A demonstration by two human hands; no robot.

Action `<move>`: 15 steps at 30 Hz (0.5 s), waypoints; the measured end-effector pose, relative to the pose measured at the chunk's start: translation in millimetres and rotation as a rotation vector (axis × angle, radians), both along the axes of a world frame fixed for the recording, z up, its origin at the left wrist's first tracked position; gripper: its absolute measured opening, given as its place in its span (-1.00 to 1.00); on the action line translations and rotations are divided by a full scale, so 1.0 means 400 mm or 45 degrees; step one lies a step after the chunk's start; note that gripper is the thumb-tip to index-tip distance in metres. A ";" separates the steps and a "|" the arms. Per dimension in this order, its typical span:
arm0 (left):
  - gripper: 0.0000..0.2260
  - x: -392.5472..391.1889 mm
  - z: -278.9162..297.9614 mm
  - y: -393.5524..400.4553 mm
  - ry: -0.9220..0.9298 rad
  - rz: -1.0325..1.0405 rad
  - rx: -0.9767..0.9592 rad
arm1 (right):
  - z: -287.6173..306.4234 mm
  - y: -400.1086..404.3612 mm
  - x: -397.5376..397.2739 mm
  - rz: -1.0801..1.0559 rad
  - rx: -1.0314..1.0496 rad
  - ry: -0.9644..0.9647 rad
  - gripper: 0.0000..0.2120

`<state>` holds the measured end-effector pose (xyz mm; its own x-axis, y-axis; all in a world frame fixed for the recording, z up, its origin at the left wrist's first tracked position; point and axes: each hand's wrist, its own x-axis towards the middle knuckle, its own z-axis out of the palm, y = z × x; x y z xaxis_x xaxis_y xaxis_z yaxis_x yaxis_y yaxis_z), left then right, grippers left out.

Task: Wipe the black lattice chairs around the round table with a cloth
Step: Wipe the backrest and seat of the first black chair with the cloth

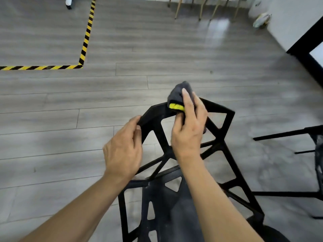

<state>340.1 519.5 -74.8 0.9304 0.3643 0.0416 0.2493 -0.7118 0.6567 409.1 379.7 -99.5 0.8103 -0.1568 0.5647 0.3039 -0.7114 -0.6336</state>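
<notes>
A black lattice chair stands right in front of me, its backrest pointing away and its seat near the bottom of the view. My left hand grips the left corner of the backrest's top rail. My right hand holds a bunched grey cloth with a yellow edge and presses it on the middle of that top rail. The palm hides much of the cloth.
Grey plank floor spreads ahead, crossed by yellow-black hazard tape at the left. Black legs of another chair or table reach in from the right. Wooden chair legs stand at the back, a white wall with black trim at far right.
</notes>
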 end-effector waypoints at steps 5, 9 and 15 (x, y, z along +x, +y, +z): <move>-0.74 -0.008 -0.010 0.008 -0.152 0.014 0.020 | -0.004 0.117 -0.090 0.356 -0.079 -0.030 -0.50; -0.69 -0.009 -0.007 -0.003 -0.143 0.064 -0.001 | -0.011 -0.028 -0.021 0.307 -0.255 -0.139 -0.51; -0.72 -0.006 0.002 -0.013 -0.065 0.112 -0.117 | -0.011 -0.124 0.065 -0.234 0.090 -0.007 -0.50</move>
